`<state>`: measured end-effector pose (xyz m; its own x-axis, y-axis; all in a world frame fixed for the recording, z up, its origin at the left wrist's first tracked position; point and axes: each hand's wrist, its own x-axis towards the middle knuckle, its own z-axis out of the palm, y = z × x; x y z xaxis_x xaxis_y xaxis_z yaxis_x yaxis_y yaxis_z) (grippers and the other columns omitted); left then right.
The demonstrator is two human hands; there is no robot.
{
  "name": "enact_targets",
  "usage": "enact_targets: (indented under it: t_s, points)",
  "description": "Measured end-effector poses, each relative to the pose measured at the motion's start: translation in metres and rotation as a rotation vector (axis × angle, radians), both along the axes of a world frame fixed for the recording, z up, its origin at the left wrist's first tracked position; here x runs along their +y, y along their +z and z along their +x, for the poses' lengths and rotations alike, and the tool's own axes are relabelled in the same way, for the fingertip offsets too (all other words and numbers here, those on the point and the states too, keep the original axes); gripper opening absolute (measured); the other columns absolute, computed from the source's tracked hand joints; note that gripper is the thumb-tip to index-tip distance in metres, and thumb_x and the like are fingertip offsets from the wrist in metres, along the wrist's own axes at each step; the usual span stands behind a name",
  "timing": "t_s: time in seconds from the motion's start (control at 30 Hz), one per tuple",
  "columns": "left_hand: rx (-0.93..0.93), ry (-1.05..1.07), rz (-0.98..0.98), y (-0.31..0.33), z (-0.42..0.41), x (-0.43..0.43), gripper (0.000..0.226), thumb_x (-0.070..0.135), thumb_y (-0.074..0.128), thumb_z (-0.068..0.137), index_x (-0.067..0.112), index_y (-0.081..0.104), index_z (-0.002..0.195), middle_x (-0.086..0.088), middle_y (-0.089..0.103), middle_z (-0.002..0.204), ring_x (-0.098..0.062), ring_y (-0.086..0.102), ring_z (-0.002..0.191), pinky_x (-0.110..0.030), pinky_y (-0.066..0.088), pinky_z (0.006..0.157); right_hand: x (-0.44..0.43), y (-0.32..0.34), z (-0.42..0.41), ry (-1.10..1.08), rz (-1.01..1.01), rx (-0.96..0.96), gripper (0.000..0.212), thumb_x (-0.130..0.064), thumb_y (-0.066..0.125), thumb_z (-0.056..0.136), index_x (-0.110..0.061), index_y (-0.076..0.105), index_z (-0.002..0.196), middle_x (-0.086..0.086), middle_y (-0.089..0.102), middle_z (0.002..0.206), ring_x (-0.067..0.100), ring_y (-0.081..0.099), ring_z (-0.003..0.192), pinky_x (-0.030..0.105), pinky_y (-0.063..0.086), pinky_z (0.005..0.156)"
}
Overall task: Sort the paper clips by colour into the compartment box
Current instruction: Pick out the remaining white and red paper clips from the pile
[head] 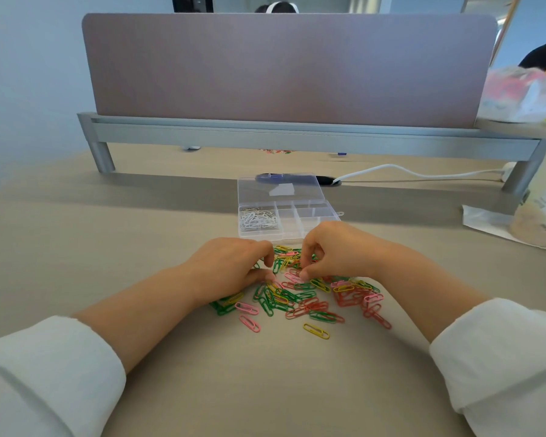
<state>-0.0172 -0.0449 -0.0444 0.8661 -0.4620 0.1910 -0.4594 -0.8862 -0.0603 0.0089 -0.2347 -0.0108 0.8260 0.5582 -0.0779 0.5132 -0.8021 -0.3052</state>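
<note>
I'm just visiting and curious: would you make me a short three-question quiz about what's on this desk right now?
1. True or false: the compartment box has its lid shut.
2. Which colour of clips already lies in the box? A) green B) white C) red
3. Fill in: both hands, the left hand and the right hand, are over the ____ of coloured clips.

Key: 1 false, the lid stands open. 2 B, the white clips fill the left compartment. 3 pile.
</note>
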Motion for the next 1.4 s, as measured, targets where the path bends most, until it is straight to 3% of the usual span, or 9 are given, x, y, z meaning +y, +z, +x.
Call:
enact_targets:
  t_s: [0.23,0.37,0.6,0.8,0.9,1.03,1.2,1.33,1.4]
  points:
    - [0.078,0.025,0.053,0.003,-0.001,-0.002,0.024,0.044,0.04,0.094,0.024,0.048,0.102,0.005,0.06,0.106,-0.017,0.055,0.096,-0.025,0.034,0.071,-0.002,0.002,-0.002,-0.004,-0.016,0.048,0.012,-0.021,0.067,0.084,-0.014,0.071,0.093,-0.012,0.039,0.058,0.0,0.038,0.052,0.015,0.029,0.05]
    - [0.102,0.019,0.072,0.002,-0.003,-0.001,0.018,0.041,0.038,0.095,0.025,0.037,0.089,0.002,0.06,0.102,-0.021,0.055,0.09,-0.028,0.036,0.07,-0.001,-0.003,0.001,-0.015,-0.027,0.042,0.008,-0.021,0.062,0.087,-0.016,0.067,0.09,-0.012,0.042,0.06,0.001,0.041,0.056,0.017,0.032,0.052]
    - [0.034,0.029,-0.152,0.003,-0.003,-0.002,0.021,0.031,0.029,0.099,0.015,0.03,0.086,0.003,0.047,0.072,-0.022,0.044,0.065,-0.03,0.027,0.058,-0.001,-0.003,0.004,-0.006,-0.01,0.079,0.006,-0.025,0.046,0.096,-0.022,0.051,0.096,-0.009,0.046,0.087,0.013,0.043,0.082,0.012,0.029,0.057]
    - [0.03,0.009,-0.244,-0.001,-0.003,0.0,0.012,0.024,0.028,0.099,0.015,0.036,0.098,0.002,0.05,0.073,-0.021,0.044,0.065,-0.028,0.031,0.061,-0.002,-0.004,0.003,-0.022,0.078,0.209,0.019,-0.025,0.034,0.1,-0.017,0.047,0.09,-0.007,0.047,0.074,0.009,0.044,0.069,0.025,0.038,0.07]
    - [0.052,0.019,-0.23,0.0,-0.002,0.0,0.026,0.012,0.033,0.097,0.02,0.044,0.119,0.008,0.045,0.085,-0.014,0.044,0.077,-0.025,0.032,0.069,-0.002,-0.004,0.001,-0.008,0.085,0.224,0.018,-0.025,0.033,0.101,-0.015,0.046,0.093,-0.007,0.049,0.066,0.006,0.042,0.057,0.021,0.035,0.059]
    - [0.117,-0.004,-0.245,0.002,0.001,-0.004,0.04,-0.007,0.036,0.084,0.014,0.053,0.113,0.008,0.046,0.088,-0.014,0.048,0.084,-0.022,0.037,0.075,-0.003,-0.003,0.001,-0.019,0.137,0.221,0.011,-0.017,0.036,0.099,-0.018,0.046,0.099,-0.009,0.051,0.063,0.003,0.042,0.053,0.019,0.032,0.054]
    - [0.086,0.055,-0.284,0.006,0.003,-0.014,0.027,0.01,0.033,0.096,0.017,0.055,0.107,0.008,0.048,0.086,-0.01,0.042,0.08,-0.021,0.026,0.065,-0.004,-0.004,0.005,-0.054,0.107,0.21,0.01,-0.015,0.042,0.096,-0.015,0.051,0.098,-0.008,0.051,0.072,0.01,0.05,0.07,0.019,0.037,0.058]
    - [0.039,0.137,-0.254,0.011,0.008,-0.025,0.024,0.022,0.037,0.094,0.02,0.061,0.097,0.002,0.062,0.088,-0.018,0.052,0.082,-0.029,0.038,0.068,-0.004,-0.005,0.007,-0.076,0.148,0.233,0.022,-0.015,0.036,0.098,-0.021,0.044,0.078,-0.004,0.046,0.072,0.011,0.044,0.063,0.019,0.034,0.058]
    - [0.012,0.148,-0.199,0.01,0.011,-0.031,0.022,0.034,0.043,0.092,0.023,0.061,0.097,0.006,0.057,0.078,-0.019,0.053,0.08,-0.028,0.037,0.065,-0.004,-0.004,0.008,-0.075,0.131,0.192,0.031,-0.013,0.034,0.099,-0.025,0.037,0.07,-0.002,0.043,0.073,0.017,0.041,0.067,0.016,0.032,0.056]
